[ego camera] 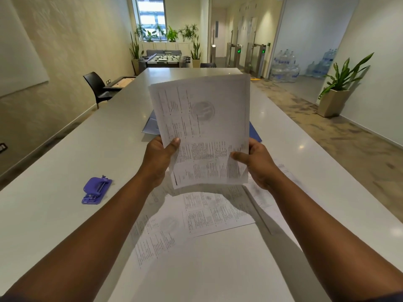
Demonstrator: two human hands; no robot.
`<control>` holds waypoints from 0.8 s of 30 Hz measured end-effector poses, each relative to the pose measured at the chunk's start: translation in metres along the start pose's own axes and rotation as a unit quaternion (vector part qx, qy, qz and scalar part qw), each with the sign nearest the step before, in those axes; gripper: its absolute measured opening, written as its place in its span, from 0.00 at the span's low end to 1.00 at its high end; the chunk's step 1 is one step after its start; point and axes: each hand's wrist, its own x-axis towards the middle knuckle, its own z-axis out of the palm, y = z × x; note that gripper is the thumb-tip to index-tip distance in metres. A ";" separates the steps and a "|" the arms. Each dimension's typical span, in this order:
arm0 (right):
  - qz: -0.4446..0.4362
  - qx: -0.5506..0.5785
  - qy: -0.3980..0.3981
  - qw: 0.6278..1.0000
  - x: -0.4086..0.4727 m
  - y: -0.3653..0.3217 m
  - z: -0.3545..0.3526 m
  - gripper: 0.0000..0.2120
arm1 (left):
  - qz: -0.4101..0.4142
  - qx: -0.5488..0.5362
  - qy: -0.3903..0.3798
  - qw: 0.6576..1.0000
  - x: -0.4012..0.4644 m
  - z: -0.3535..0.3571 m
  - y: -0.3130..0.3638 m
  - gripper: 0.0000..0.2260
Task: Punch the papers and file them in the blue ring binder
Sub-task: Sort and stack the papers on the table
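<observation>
**Loose Stack, Uneven Edges**

Fingers point(174, 142) of left hand point(160, 158) and right hand point(258, 164) pinched onto lower corners of papers point(202, 127), held upright above table point(65, 166). Risked fanning, slipping sheets, misaligned holes. More sheets point(207, 212) lay beneath; hole punch point(96, 190) sat well left; blue ring binder point(151, 126) lay mostly hidden behind.

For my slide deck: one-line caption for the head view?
Both hands, left hand and right hand, hold a paper stack above the table, purple hole punch nearby.
</observation>
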 end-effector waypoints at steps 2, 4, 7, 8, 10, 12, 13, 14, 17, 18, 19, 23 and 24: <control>0.009 -0.005 -0.004 1.000 -0.001 0.004 0.001 0.16 | -0.005 0.019 -0.004 1.000 -0.004 0.001 -0.004 0.07; 0.023 -0.008 -0.006 1.000 -0.003 0.011 0.003 0.20 | -0.016 0.028 -0.012 0.999 -0.009 0.003 -0.011 0.10; 0.037 -0.014 -0.010 0.999 -0.006 0.019 0.006 0.22 | -0.031 0.031 -0.019 0.999 -0.019 0.008 -0.022 0.12; 0.035 -0.015 -0.008 0.999 -0.007 0.019 0.007 0.22 | -0.029 0.034 -0.018 0.999 -0.021 0.009 -0.023 0.12; 0.031 -0.021 -0.001 0.999 -0.006 0.017 0.006 0.19 | -0.015 0.048 -0.013 0.999 -0.021 0.010 -0.019 0.12; 0.024 -0.019 0.002 1.000 -0.004 0.013 0.004 0.17 | 0.001 0.053 -0.006 0.999 -0.019 0.008 -0.013 0.12; 0.020 -0.013 0.004 1.000 -0.003 0.011 0.002 0.17 | 0.008 0.055 -0.003 0.998 -0.018 0.008 -0.010 0.12; 0.016 -0.006 0.006 1.000 -0.003 0.009 0.002 0.16 | 0.013 0.057 -0.003 0.998 -0.018 0.007 -0.008 0.12; 0.016 -0.005 0.003 1.000 -0.006 0.011 0.003 0.16 | 0.007 0.064 -0.014 0.998 -0.020 0.007 -0.012 0.10; 0.020 -0.010 0.002 1.000 -0.007 0.013 0.004 0.16 | 0.000 0.068 -0.021 0.997 -0.021 0.008 -0.017 0.09; 0.024 -0.016 -0.001 1.000 -0.008 0.016 0.005 0.16 | -0.008 0.070 -0.027 0.997 -0.023 0.008 -0.021 0.08; 0.024 -0.032 -0.007 0.999 -0.010 0.018 0.006 0.17 | -0.005 0.071 -0.025 0.997 -0.026 0.009 -0.021 0.07; 0.022 -0.030 -0.007 0.999 -0.009 0.017 0.005 0.16 | 0.000 0.070 -0.025 0.997 -0.024 0.009 -0.019 0.07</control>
